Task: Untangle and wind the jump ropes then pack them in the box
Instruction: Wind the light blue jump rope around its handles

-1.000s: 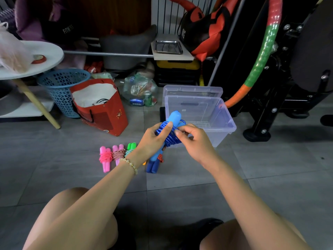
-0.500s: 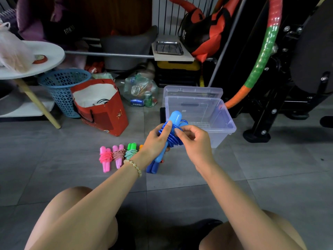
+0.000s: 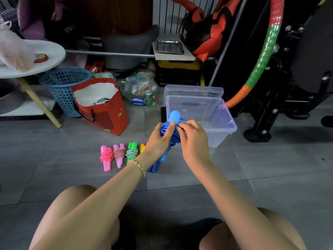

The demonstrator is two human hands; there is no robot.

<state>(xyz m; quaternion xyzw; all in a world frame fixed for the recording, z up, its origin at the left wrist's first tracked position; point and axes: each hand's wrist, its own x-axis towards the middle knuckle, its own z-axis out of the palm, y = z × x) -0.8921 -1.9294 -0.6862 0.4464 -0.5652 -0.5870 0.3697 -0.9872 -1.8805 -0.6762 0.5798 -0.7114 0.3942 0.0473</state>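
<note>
The left hand (image 3: pixel 158 141) holds the blue jump rope (image 3: pixel 173 117) in a closed grip, its handles near upright. The right hand (image 3: pixel 193 143) pinches its wound cord. Just beyond the grip, nearer the right hand, sits the open box (image 3: pixel 218 138).

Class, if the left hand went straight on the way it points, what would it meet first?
Probably the clear box, though depth is unclear; the left hand holds the blue jump rope.

blue rope (image 3: pixel 173 116): middle covered by left grip (image 3: pixel 158 141) and right grip (image 3: pixel 193 141)
orange rope (image 3: pixel 142 147): mostly hidden behind the left grip
dark blue handles (image 3: pixel 154 167): upper ends hidden under the left grip's wrist
</note>
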